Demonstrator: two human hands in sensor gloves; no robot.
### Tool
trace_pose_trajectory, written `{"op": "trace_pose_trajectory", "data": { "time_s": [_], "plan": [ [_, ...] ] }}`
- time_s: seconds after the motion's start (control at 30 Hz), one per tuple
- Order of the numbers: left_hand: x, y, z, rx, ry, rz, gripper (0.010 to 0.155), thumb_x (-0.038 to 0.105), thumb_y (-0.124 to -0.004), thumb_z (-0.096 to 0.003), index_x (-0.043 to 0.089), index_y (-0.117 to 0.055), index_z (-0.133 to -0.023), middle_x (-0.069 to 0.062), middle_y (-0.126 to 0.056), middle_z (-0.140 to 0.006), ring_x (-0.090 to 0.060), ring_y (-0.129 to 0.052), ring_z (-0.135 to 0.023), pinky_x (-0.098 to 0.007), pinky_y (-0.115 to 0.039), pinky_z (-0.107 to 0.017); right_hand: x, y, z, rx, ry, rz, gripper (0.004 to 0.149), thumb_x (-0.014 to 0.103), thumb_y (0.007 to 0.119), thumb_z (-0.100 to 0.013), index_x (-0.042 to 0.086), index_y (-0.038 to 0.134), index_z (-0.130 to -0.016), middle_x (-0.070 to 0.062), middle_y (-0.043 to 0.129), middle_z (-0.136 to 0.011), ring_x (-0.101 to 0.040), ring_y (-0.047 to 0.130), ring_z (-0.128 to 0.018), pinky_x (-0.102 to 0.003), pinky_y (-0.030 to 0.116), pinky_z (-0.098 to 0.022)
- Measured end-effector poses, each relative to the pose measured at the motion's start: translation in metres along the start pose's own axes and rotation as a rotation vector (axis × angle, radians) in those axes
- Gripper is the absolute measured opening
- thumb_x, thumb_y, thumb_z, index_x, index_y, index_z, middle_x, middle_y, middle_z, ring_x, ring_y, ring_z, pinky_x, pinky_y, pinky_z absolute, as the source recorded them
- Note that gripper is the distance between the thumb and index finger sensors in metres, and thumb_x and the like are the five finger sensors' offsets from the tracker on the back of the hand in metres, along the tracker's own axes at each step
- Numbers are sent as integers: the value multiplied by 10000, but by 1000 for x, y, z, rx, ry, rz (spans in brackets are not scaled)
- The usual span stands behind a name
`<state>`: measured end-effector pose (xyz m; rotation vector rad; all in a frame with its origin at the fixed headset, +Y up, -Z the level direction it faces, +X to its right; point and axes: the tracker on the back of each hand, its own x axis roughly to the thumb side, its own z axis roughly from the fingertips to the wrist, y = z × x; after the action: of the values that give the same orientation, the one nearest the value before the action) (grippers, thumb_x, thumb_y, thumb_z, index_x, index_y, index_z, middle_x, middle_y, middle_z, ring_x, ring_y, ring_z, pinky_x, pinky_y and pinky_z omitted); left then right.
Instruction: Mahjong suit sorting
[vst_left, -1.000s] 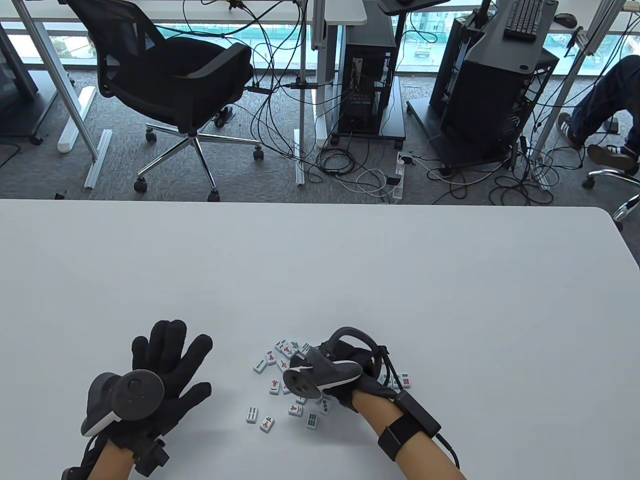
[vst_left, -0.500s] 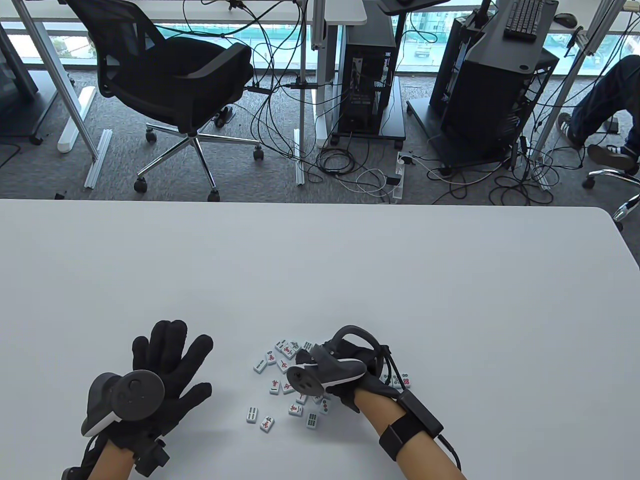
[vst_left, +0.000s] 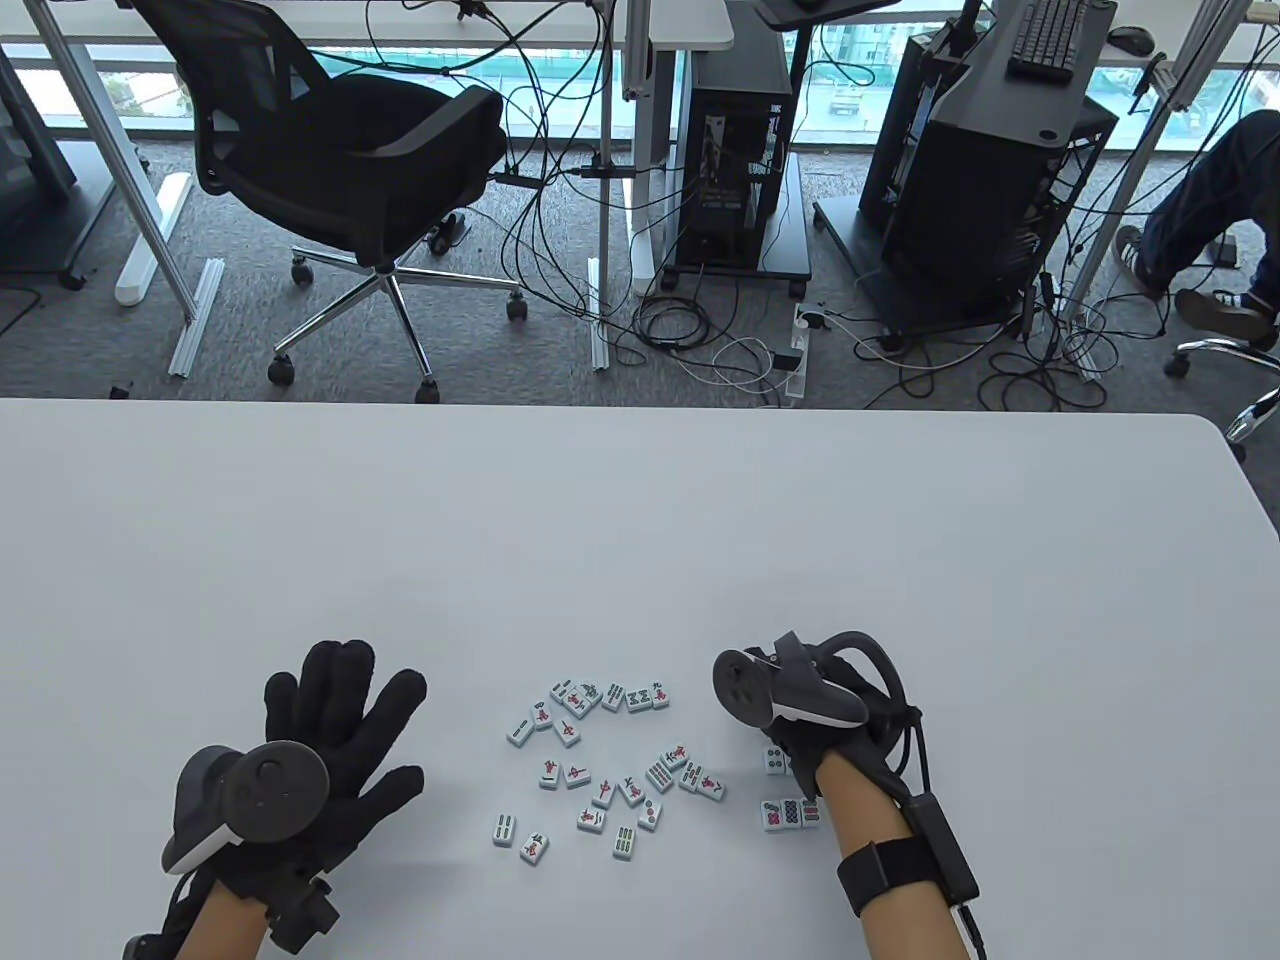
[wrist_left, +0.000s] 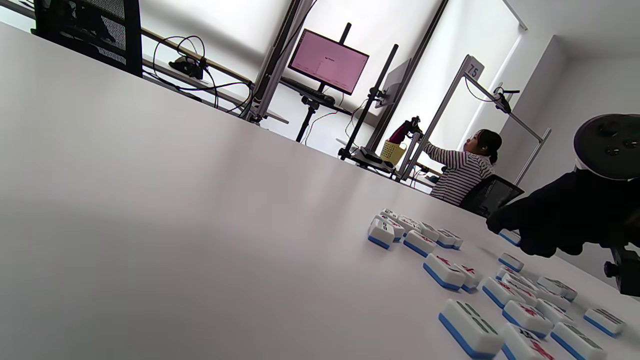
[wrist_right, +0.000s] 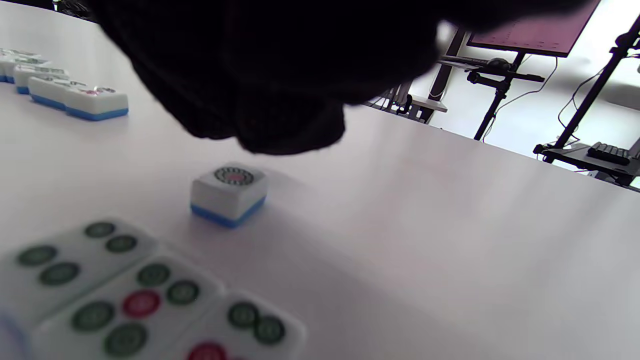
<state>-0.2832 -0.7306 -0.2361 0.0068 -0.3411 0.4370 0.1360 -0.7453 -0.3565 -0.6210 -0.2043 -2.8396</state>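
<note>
- Our left hand (vst_left: 335, 725) lies flat on the desk (vst_left: 640, 520), fingers spread, holding nothing.
- The mixed tiles (vst_left: 600, 765) sit loose in the middle; a careless sweep could knock them together.
- Our right hand (vst_left: 800, 735) hovers over the circle tiles (vst_left: 788, 812). We cannot tell if it pinches anything. It could bump the single tile (wrist_right: 229, 192) out of place.

White tabletop (vst_left: 640, 520), scattered mahjong tiles (vst_left: 600, 770) face up near its 6 o'clock edge, row of three dot tiles (vst_left: 788, 813) at their 3 o'clock side, single dot tile (vst_left: 778, 760) just beyond, left hand (vst_left: 330, 740) flat at 7 o'clock, fingers spread
</note>
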Motion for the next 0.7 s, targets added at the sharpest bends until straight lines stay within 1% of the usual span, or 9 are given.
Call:
{"op": "trace_pose_trajectory", "data": {
  "time_s": [0.1,0.23,0.37,0.6,0.7],
  "plan": [
    [0,0,0,-3,0,-3,770,749,-531,-455,497,-199,-1102,229,170,-1087,-100,222,-1065,-500,126,-714,-9,12,5,47,34,1,548,326,875,-411,106,779,-903,-39,965,-462,-107,893,-159,-264,814,-129],
    [0,-1,0,-7,5,-4,771,750,-531,-454,497,-199,-1103,229,172,-1086,-100,223,-1066,-500,127,-714,-13,19,9,53,46,-22,538,326,873,-414,108,785,-898,-38,963,-469,-106,894,-161,-264,814,-131],
    [0,-1,0,-13,8,-7,771,750,-530,-454,496,-200,-1103,228,172,-1086,-101,220,-1066,-500,125,-714,-12,20,8,50,45,-17,531,328,873,-415,115,790,-894,-37,962,-471,-106,893,-162,-265,813,-132],
    [1,-1,0,-12,7,-5,772,750,-531,-455,495,-199,-1104,228,172,-1086,-102,222,-1065,-500,126,-713,-9,19,6,88,54,-11,541,334,861,-426,127,770,-917,-39,958,-494,-117,896,-180,-272,814,-148],
    [1,-1,0,-11,5,-5,771,749,-530,-455,494,-200,-1104,228,172,-1086,-101,222,-1065,-500,126,-714,-10,15,8,75,59,-12,553,335,861,-424,147,758,-934,-40,960,-497,-119,899,-184,-274,816,-152]
  ]
}}
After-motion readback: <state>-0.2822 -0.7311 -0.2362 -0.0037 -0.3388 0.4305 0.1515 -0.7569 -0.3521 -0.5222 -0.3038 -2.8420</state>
